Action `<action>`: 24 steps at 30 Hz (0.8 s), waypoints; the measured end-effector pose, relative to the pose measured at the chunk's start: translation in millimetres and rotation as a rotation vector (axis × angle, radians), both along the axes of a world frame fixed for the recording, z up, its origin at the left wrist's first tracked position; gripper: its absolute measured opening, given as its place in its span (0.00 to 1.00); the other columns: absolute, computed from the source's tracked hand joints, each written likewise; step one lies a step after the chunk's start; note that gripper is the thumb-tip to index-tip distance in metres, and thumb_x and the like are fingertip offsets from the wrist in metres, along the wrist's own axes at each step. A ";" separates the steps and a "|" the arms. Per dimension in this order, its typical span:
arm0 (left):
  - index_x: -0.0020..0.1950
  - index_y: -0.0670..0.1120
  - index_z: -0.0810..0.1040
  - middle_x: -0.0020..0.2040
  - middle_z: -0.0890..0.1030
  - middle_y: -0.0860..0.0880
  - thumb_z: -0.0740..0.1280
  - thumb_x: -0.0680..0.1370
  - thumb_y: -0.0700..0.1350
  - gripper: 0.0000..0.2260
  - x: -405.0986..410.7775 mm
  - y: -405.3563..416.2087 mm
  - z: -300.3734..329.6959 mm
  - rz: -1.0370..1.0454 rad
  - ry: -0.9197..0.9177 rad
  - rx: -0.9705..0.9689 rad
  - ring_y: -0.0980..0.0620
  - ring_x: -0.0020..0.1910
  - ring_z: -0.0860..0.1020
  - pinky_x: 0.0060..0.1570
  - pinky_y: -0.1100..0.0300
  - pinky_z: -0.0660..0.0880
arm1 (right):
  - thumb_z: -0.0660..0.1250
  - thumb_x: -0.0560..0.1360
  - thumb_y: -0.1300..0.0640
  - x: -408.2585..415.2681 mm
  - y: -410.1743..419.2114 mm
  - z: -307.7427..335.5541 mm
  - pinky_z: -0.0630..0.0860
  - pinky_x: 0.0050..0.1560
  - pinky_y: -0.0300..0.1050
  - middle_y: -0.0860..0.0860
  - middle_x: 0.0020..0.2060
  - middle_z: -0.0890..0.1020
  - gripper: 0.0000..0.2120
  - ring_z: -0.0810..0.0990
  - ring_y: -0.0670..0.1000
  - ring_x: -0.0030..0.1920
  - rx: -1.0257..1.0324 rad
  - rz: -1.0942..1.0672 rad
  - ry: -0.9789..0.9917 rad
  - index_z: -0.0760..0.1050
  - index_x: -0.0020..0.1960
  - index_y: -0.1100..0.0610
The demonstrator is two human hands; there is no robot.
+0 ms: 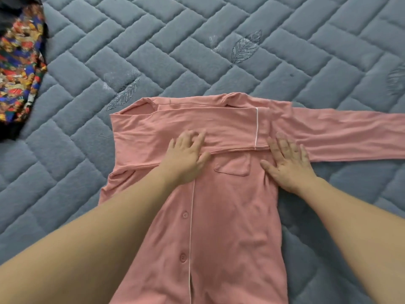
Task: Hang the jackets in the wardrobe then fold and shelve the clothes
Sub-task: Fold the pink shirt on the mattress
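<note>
**Pink shirt half folded on the bed**

The shirt (219,216) lay flat on the grey quilted bed (197,51), front up, with its buttons and white piping visible. One sleeve was folded across the chest, above the pocket (233,166); the other sleeve (350,137) stretched out to the right of the pocket. The left hand (186,154) pressed on the folded sleeve, left of the pocket, fingers spread and holding nothing. The right hand (289,163) lay flat just right of the pocket, also spread and empty. The cloth looked thin, soft and light, so it would probably wrinkle and slide easily. I think the free sleeve is best taken near its cuff, which was outside the view. A patterned garment (19,69) lay far left of the pocket.
</note>
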State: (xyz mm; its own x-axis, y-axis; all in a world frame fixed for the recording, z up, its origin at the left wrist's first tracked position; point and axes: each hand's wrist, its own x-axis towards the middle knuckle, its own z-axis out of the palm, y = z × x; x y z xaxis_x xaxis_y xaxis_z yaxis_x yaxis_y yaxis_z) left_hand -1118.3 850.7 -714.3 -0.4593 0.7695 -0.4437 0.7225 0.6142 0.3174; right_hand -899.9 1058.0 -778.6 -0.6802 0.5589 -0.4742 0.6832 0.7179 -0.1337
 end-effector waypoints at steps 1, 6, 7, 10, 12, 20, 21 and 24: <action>0.81 0.51 0.46 0.81 0.47 0.46 0.54 0.81 0.60 0.33 16.4 7.5 -5.9 -0.023 -0.038 -0.192 0.45 0.79 0.43 0.76 0.41 0.48 | 0.42 0.75 0.30 19.8 6.2 -1.4 0.31 0.74 0.56 0.45 0.77 0.32 0.35 0.32 0.50 0.77 0.014 -0.021 -0.019 0.26 0.74 0.38; 0.76 0.47 0.65 0.76 0.65 0.44 0.57 0.78 0.47 0.25 98.3 88.0 18.1 -0.275 0.168 -0.704 0.39 0.75 0.64 0.66 0.42 0.67 | 0.37 0.72 0.26 117.1 43.1 0.7 0.31 0.74 0.57 0.46 0.77 0.30 0.39 0.29 0.51 0.76 0.004 -0.189 -0.106 0.29 0.76 0.39; 0.69 0.47 0.74 0.70 0.74 0.46 0.58 0.77 0.44 0.20 110.9 115.0 27.6 -0.338 0.186 -0.559 0.41 0.69 0.72 0.61 0.46 0.71 | 0.37 0.71 0.26 134.3 51.6 2.1 0.31 0.75 0.58 0.46 0.76 0.29 0.39 0.29 0.52 0.76 -0.010 -0.232 -0.126 0.30 0.76 0.40; 0.58 0.44 0.80 0.60 0.81 0.44 0.59 0.77 0.41 0.14 155.1 195.0 51.1 -0.356 0.180 -0.256 0.41 0.58 0.79 0.51 0.52 0.75 | 0.36 0.70 0.23 186.9 81.9 5.2 0.31 0.74 0.58 0.46 0.75 0.27 0.41 0.30 0.53 0.77 -0.051 -0.415 -0.164 0.29 0.76 0.40; 0.62 0.43 0.77 0.62 0.79 0.42 0.59 0.77 0.41 0.15 189.7 249.9 54.7 -0.373 0.140 -0.206 0.41 0.59 0.77 0.50 0.55 0.70 | 0.35 0.68 0.21 225.7 106.4 5.1 0.31 0.75 0.58 0.47 0.76 0.28 0.43 0.30 0.53 0.77 -0.024 -0.536 -0.164 0.29 0.76 0.39; 0.65 0.42 0.75 0.63 0.78 0.42 0.60 0.80 0.45 0.16 329.6 415.2 28.7 -0.495 0.030 0.048 0.42 0.60 0.75 0.48 0.58 0.65 | 0.39 0.73 0.26 314.8 148.6 -14.6 0.39 0.76 0.64 0.56 0.80 0.46 0.43 0.42 0.59 0.79 0.301 -0.640 0.045 0.47 0.81 0.49; 0.66 0.41 0.74 0.62 0.78 0.42 0.60 0.80 0.47 0.17 348.8 430.4 21.6 -0.496 0.010 0.063 0.43 0.59 0.76 0.46 0.59 0.63 | 0.42 0.75 0.28 316.2 148.0 -20.0 0.41 0.76 0.65 0.57 0.79 0.50 0.41 0.45 0.60 0.79 0.335 -0.635 0.093 0.51 0.80 0.50; 0.70 0.35 0.67 0.63 0.78 0.41 0.64 0.77 0.51 0.27 395.2 463.2 -5.5 -0.500 0.047 0.097 0.44 0.52 0.78 0.41 0.58 0.71 | 0.49 0.76 0.33 319.6 153.0 -33.5 0.44 0.75 0.67 0.58 0.79 0.53 0.37 0.49 0.60 0.79 0.376 -0.653 0.184 0.56 0.79 0.53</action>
